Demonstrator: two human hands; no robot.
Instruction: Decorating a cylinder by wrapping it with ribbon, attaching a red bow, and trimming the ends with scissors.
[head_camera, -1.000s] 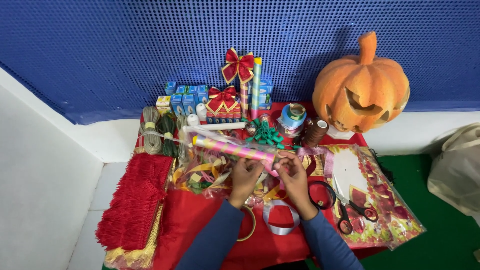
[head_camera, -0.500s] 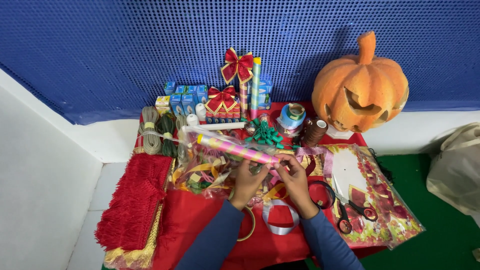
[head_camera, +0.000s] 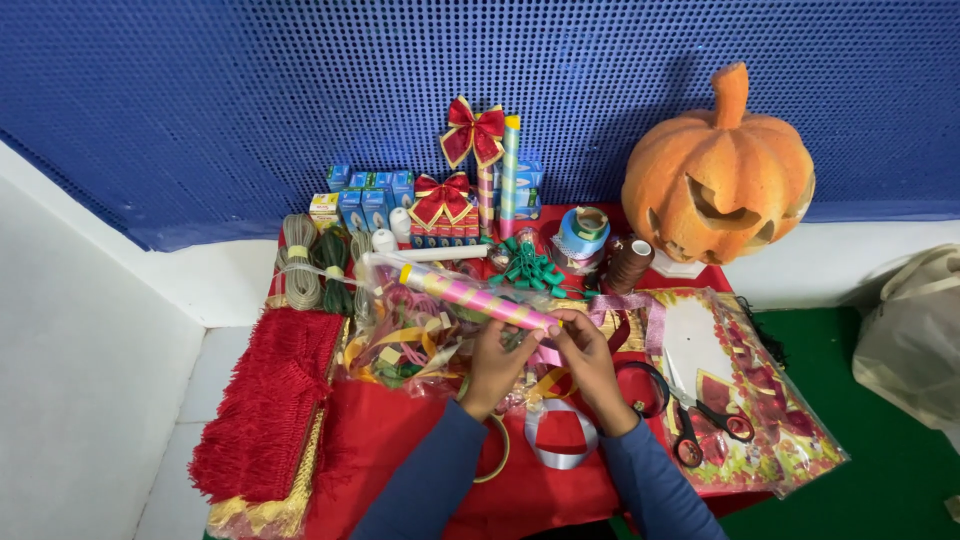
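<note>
A light, stiff pink striped roll (head_camera: 478, 298), pointing toward 10 o'clock, is clamped at its near end by left hand (head_camera: 493, 362) and right hand (head_camera: 587, 362).

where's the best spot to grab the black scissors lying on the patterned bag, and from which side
Probably the looped handles of the black scissors, coming from above on the near side. They lie flat on the patterned bag with the handle loops towards the person and the blades pointing away, just right of the right hand. The loops look free; the blades are harder to make out.
</note>
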